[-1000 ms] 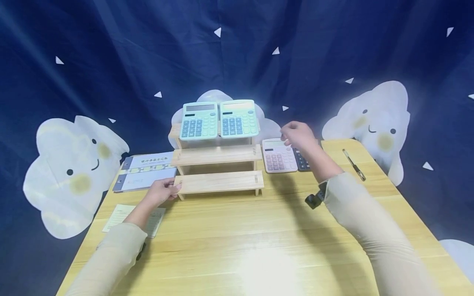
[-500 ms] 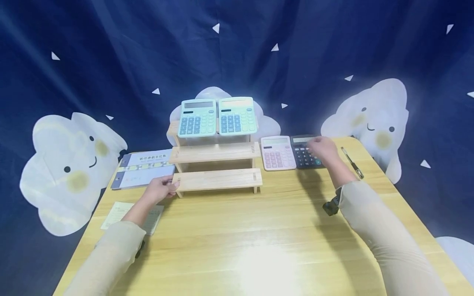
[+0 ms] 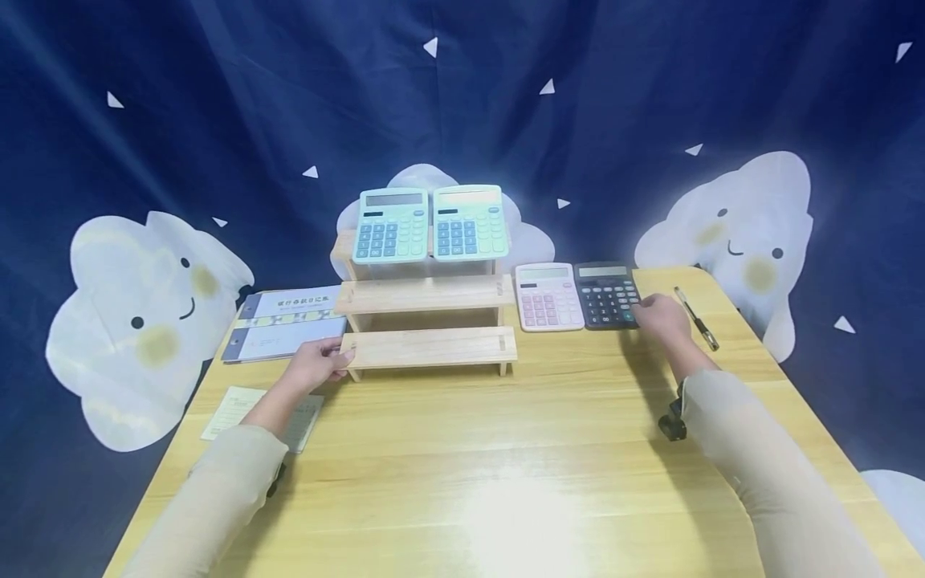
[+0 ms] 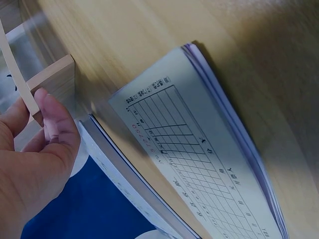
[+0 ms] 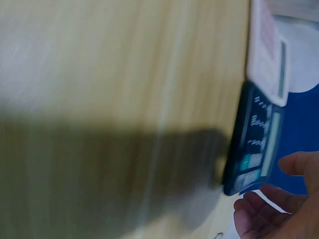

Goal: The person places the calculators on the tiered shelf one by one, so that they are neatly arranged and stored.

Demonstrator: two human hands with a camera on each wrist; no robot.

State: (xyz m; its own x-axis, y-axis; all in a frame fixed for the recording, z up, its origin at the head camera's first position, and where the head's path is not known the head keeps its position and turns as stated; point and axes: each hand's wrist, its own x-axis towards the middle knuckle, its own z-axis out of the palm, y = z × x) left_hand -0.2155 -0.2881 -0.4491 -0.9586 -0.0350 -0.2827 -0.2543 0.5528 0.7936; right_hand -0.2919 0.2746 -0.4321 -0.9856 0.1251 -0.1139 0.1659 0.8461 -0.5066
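My left hand pinches the left end of the lowest step of a wooden tiered stand. In the left wrist view, its thumb and fingers lie on either side of the thin board. Two mint-green calculators lean side by side on the top tier. My right hand is at the right edge of a black calculator on the table. The right wrist view shows thumb and fingers apart, loosely bent beside the black calculator. A pink calculator lies against the black one's left side.
A pen lies right of my right hand. Behind my left hand is a ledger book, and a pad of printed forms lies partly under that forearm. A dark blue curtain hangs behind the table.
My right hand has moved right and down, from above the pink calculator, across the black one, to its right edge. The left hand keeps its hold on the stand.
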